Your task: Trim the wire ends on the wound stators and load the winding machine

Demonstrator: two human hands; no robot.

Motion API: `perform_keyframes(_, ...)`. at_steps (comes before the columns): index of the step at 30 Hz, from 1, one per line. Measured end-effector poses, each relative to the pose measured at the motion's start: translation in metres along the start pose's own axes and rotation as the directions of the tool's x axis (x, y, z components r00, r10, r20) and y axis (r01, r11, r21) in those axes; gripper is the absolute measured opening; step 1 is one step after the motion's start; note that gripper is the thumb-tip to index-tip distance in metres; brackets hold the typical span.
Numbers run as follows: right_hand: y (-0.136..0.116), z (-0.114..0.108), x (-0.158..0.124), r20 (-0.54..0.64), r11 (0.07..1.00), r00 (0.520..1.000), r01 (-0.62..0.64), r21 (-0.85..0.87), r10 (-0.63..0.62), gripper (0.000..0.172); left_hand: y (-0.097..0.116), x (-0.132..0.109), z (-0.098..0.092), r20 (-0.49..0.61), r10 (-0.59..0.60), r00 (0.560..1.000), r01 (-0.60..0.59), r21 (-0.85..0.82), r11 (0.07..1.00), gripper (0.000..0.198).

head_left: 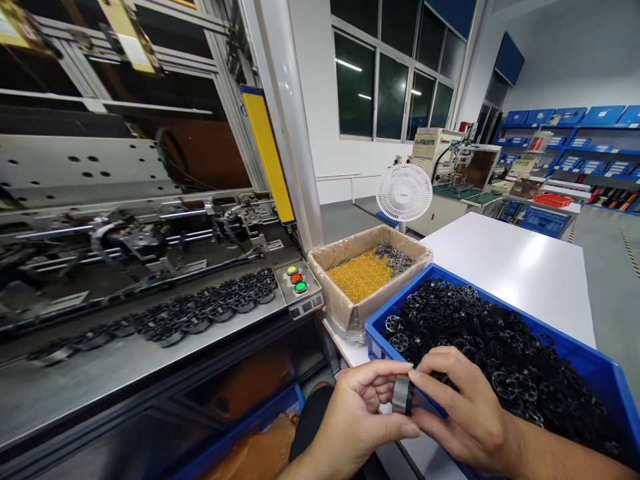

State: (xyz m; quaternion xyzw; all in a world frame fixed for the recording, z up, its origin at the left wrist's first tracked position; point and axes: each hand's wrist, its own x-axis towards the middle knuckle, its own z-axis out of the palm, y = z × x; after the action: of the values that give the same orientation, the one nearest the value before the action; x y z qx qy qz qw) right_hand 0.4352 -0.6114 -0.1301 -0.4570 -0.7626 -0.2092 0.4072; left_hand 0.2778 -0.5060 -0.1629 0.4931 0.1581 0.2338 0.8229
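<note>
Head view: left hand (pixel 357 417) and right hand (pixel 463 407) meet at the near corner of the blue bin (pixel 600 373), fingers of both pinched on one black ring (pixel 401 395). Bin holds many such rings; cardboard box (pixel 345 303) sits just behind it.

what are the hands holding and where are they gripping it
Both the left hand and right hand pinch one small black ring part by its outer rim, fingertips on opposite sides.

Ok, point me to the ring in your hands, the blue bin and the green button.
ring (pixel 401 395), head view, its metal outer edge
blue bin (pixel 376 335), head view, near left wall
green button (pixel 301 287), head view, its top
</note>
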Motion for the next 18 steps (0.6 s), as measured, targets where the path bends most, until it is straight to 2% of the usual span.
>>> perform_keyframes(2,0.004,0.001,-0.002,0.018,1.0,1.0,0.006,-0.007,-0.006,0.02,0.0,-0.003,0.001,0.003,0.02,1.0,-0.02,0.091,0.996,0.061)
perform_keyframes(4,0.019,0.0,-0.004,0.044,1.0,0.999,-0.015,-0.002,0.015,0.026,0.001,-0.006,-0.002,-0.013,0.103,0.995,-0.098,0.226,0.969,0.051)
perform_keyframes(6,0.047,-0.006,-0.008,0.093,0.981,0.98,-0.164,-0.105,0.174,0.033,0.002,-0.007,-0.008,-0.04,0.186,0.982,-0.157,0.376,0.913,0.044)
perform_keyframes(7,0.064,-0.01,-0.012,0.112,0.933,0.942,-0.287,-0.219,0.316,0.032,0.002,-0.006,-0.013,-0.051,0.201,0.978,-0.16,0.432,0.887,0.042)
perform_keyframes(8,0.082,-0.014,-0.017,0.118,0.83,0.867,-0.413,-0.376,0.484,0.028,0.002,-0.004,-0.019,-0.061,0.194,0.979,-0.144,0.465,0.873,0.042)
perform_keyframes(10,0.113,-0.021,-0.029,0.097,0.678,0.756,-0.514,-0.525,0.648,0.017,0.001,0.002,-0.029,-0.091,0.146,0.985,-0.089,0.461,0.883,0.045)
perform_keyframes(12,0.133,-0.023,-0.039,0.126,0.611,0.685,-0.531,-0.587,0.717,0.013,0.0,0.007,-0.036,-0.13,0.126,0.983,-0.061,0.419,0.906,0.05)
perform_keyframes(14,0.141,-0.021,-0.045,0.187,0.591,0.633,-0.519,-0.617,0.752,0.02,-0.001,0.009,-0.039,-0.142,0.158,0.977,-0.082,0.435,0.897,0.05)
perform_keyframes(16,0.14,-0.019,-0.046,0.241,0.591,0.597,-0.502,-0.631,0.765,0.031,-0.002,0.007,-0.039,-0.088,0.22,0.972,-0.137,0.548,0.825,0.044)
perform_keyframes(18,0.135,-0.019,-0.042,0.287,0.602,0.576,-0.483,-0.636,0.765,0.038,-0.003,0.002,-0.038,0.021,0.29,0.957,-0.225,0.685,0.693,0.037)
